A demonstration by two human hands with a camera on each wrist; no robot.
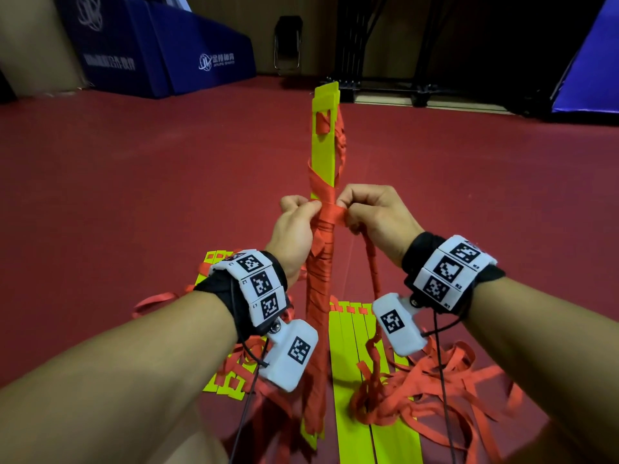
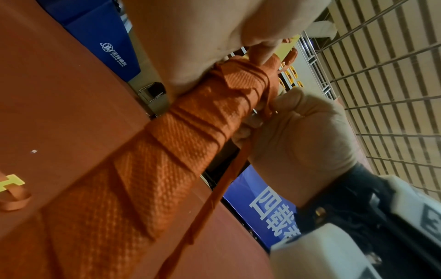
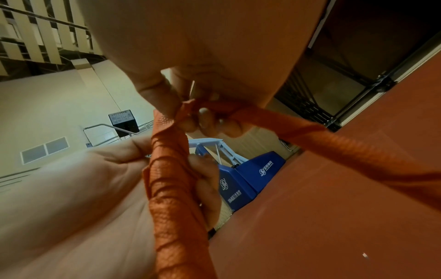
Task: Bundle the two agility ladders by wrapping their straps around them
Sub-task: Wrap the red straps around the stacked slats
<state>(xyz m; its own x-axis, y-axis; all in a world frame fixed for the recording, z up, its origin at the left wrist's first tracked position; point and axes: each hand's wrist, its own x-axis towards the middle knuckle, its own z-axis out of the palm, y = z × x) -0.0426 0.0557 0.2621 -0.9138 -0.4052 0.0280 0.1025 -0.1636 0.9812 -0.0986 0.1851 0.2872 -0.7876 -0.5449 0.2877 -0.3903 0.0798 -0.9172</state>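
Note:
A stack of yellow ladder rungs (image 1: 324,155) is held upright above the floor, its lower half bound in turns of red strap (image 1: 321,259). My left hand (image 1: 296,226) grips this bundle at its wrapped middle. My right hand (image 1: 365,212) pinches the loose red strap (image 1: 338,214) against the bundle's right side, and the strap's tail (image 1: 373,262) hangs down from it. The left wrist view has the wrapped bundle (image 2: 181,143) close up. In the right wrist view my fingertips (image 3: 205,115) pinch the strap (image 3: 310,136). A second ladder (image 1: 355,363) lies flat on the floor below, its red straps (image 1: 435,390) tangled.
The floor (image 1: 134,182) is dark red. Blue padded equipment bases (image 1: 160,51) stand at the far left and a blue mat (image 1: 589,72) at the far right. A folding chair (image 1: 288,41) and black metal frames (image 1: 402,61) are at the back wall.

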